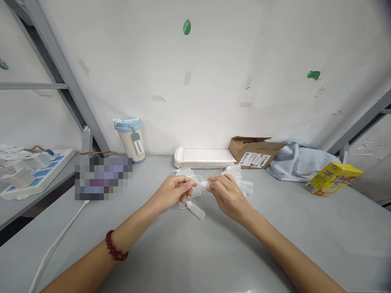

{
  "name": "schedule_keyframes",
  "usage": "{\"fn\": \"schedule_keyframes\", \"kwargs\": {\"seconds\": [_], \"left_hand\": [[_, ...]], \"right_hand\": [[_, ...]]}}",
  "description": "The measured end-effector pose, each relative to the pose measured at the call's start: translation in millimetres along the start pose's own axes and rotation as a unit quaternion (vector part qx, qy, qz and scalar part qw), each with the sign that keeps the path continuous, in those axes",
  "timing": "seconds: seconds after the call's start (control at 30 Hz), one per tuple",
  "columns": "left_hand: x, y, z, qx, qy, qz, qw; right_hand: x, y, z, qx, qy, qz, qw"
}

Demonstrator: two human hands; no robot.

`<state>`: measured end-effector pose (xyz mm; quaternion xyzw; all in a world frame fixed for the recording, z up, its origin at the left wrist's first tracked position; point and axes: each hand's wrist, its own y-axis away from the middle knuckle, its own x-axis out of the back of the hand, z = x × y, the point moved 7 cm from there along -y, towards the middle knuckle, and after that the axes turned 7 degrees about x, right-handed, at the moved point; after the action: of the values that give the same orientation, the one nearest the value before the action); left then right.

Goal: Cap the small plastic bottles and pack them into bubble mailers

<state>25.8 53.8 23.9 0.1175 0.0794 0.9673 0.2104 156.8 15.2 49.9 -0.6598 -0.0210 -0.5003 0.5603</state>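
Both of my hands meet over the grey table [189, 252], a little above its surface. My left hand [172, 192] is closed around a small clear plastic bottle [194, 186], of which only a bit shows past the fingers. My right hand [224, 191] pinches the bottle's white tip [204, 184]. Another small clear bottle [195, 210] lies on the table just under my left hand. Several more of these clear bottles [241, 179] lie in a loose heap behind my hands. A red bead bracelet [114, 248] sits on my left wrist.
Against the wall stand a blue-lidded cup [131, 140], a stack of white trays [204, 158] and an open cardboard box [255, 152]. A pale blue cloth [301, 162] and a yellow drink carton [332, 179] lie to the right. A white cable [58, 244] runs along the left.
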Motion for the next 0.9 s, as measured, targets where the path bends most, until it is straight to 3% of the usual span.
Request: {"fn": "schedule_keyframes", "kwargs": {"seconds": [0.37, 0.73, 0.9], "left_hand": [[0.7, -0.8, -1.0, -0.008, 0.003, 0.000, 1.000], [1.9, -2.8, -5.0, -0.016, 0.020, 0.001, 1.000], [3.2, -4.2, -5.4, -0.021, -0.006, 0.024, 0.999]], "right_hand": [[-0.9, -0.2, -2.7, 0.008, 0.007, -0.007, 1.000], [-11.5, 6.1, -2.0, 0.019, 0.031, -0.058, 0.998], [-10.0, 4.4, -6.4, 0.012, 0.020, -0.052, 0.998]]}}
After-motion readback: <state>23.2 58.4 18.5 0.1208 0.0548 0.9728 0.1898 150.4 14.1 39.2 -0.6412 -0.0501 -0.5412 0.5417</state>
